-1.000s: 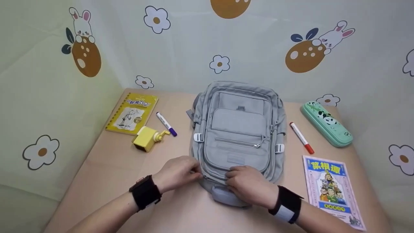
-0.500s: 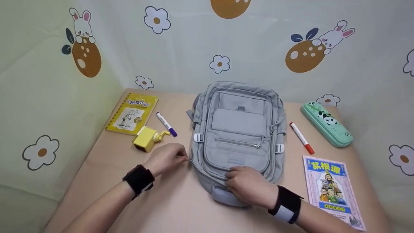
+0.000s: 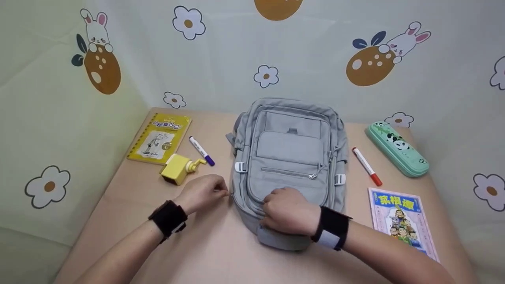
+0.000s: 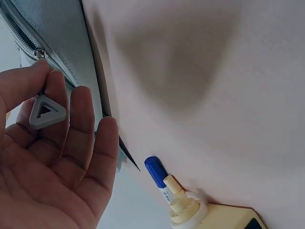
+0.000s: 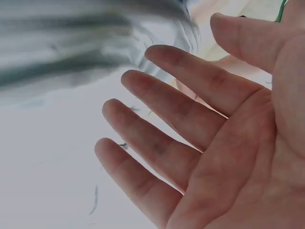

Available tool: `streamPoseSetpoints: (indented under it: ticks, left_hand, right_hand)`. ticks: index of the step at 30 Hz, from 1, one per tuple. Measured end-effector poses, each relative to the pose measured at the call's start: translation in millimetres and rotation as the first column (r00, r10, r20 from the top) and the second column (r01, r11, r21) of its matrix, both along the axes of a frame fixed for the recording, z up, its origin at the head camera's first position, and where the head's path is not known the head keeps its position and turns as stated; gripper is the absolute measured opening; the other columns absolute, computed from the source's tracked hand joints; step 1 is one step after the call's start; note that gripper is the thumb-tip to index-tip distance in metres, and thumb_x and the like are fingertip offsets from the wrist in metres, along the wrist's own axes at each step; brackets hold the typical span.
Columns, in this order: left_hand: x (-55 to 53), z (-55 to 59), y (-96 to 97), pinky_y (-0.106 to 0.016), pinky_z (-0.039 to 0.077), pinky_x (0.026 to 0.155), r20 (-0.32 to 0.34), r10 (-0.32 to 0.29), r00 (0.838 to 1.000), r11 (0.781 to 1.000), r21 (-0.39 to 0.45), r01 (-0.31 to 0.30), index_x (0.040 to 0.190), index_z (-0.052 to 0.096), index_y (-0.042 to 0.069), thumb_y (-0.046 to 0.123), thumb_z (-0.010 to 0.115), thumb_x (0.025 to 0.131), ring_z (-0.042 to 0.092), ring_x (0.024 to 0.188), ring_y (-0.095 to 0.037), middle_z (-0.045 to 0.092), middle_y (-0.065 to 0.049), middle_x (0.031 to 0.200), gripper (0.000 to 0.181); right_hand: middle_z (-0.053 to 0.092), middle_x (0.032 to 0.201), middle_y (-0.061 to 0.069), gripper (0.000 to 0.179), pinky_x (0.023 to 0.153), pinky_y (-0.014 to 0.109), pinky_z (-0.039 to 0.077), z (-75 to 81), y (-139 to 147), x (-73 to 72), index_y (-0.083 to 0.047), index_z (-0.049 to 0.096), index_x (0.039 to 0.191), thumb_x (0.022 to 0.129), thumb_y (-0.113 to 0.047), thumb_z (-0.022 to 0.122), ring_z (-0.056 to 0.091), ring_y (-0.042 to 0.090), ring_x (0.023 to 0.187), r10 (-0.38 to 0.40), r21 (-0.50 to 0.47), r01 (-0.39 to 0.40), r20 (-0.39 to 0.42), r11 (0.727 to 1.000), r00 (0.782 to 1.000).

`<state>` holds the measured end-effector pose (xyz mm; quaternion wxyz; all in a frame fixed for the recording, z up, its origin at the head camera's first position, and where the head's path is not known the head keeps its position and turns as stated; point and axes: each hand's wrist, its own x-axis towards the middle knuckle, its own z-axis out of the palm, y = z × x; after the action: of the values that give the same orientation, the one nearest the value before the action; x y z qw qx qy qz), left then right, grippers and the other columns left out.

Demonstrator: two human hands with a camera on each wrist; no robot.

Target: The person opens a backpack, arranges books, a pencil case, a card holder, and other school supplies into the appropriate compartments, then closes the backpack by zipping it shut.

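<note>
A grey backpack lies front side up on the table, its top toward the back wall. At its lower left edge my left hand pinches a zipper pull between thumb and index finger. The left wrist view shows the pull's grey triangular end hanging in front of the curled fingers, just below the metal slider. My right hand is over the lower front of the backpack. In the right wrist view its fingers are spread and hold nothing; the fabric behind them is blurred.
Left of the backpack lie a yellow spiral book, a purple-capped marker and a yellow pump bottle on its side. On the right are a red-capped marker, a green panda pencil case and a pink-bordered book.
My left hand has drawn the zipper pull up along the backpack's left edge, then stayed there. My right hand has come off the bottom edge and shifted up and left.
</note>
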<state>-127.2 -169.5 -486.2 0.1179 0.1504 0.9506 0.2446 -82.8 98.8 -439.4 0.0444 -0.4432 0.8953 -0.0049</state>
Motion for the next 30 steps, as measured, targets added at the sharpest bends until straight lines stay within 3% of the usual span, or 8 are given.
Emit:
streamPoseSetpoints:
  ticks: [4,11,15,22,30]
  left_hand:
    - [1.2,-0.2,0.4,-0.038,0.053,0.081,0.015,0.011,1.0,1.0,0.005,-0.011,0.086,0.071,0.023,0.023,0.079,0.091,0.063,0.08,-0.011,0.066,0.011,0.081,0.009]
    - [1.8,-0.4,0.9,-0.037,0.053,0.083,0.028,0.013,1.0,1.0,0.018,-0.013,0.085,0.07,0.025,0.026,0.078,0.091,0.063,0.08,-0.011,0.066,0.011,0.081,0.011]
    - [-0.3,1.7,1.0,-0.036,0.053,0.082,0.02,0.012,1.0,1.0,0.003,-0.012,0.086,0.07,0.026,0.025,0.078,0.092,0.062,0.079,-0.01,0.065,0.012,0.081,0.01]
    - [-9.7,2.1,-1.8,-0.036,0.053,0.075,-0.123,-0.031,0.992,0.998,-0.058,0.024,0.087,0.07,0.026,0.025,0.078,0.092,0.061,0.077,-0.01,0.065,0.012,0.081,0.009]
    - [-31.6,-1.8,-1.0,-0.036,0.054,0.077,-0.116,-0.016,0.993,0.998,-0.058,0.01,0.091,0.071,0.021,0.019,0.075,0.094,0.063,0.08,-0.015,0.066,0.006,0.084,0.006]
  right_hand:
    - [0.063,0.075,0.0,0.031,0.057,0.036,0.045,2.4,-24,-10.1,-0.014,0.07,0.075,0.092,-0.041,0.068,0.057,0.021,0.068,-0.004,0.072,0.003,0.018,0.997,1.0]
    - [0.061,0.067,0.002,0.026,0.053,0.036,0.044,-10.4,-46,-13.2,-0.013,0.067,0.071,0.09,-0.029,0.07,0.054,0.021,0.061,0.0,0.157,0.0,0.0,0.988,1.0]
    - [0.06,0.065,0.002,0.022,0.052,0.035,0.046,-13.3,-45,-14.0,-0.013,0.067,0.074,0.092,-0.025,0.069,0.055,0.021,0.058,0.046,0.122,-0.043,-0.02,0.992,0.999]
    - [0.053,0.061,-0.002,0.021,0.05,0.033,0.042,-11.8,-40,-20.5,-0.015,0.06,0.072,0.089,-0.019,0.071,0.051,0.018,0.054,0.119,0.025,-0.122,0.076,0.992,0.99]
    - [0.047,0.058,-0.006,0.024,0.048,0.032,0.039,-14.6,-37,-24.6,-0.016,0.055,0.069,0.085,-0.016,0.074,0.047,0.017,0.051,0.15,-0.046,-0.145,0.119,0.988,0.982]
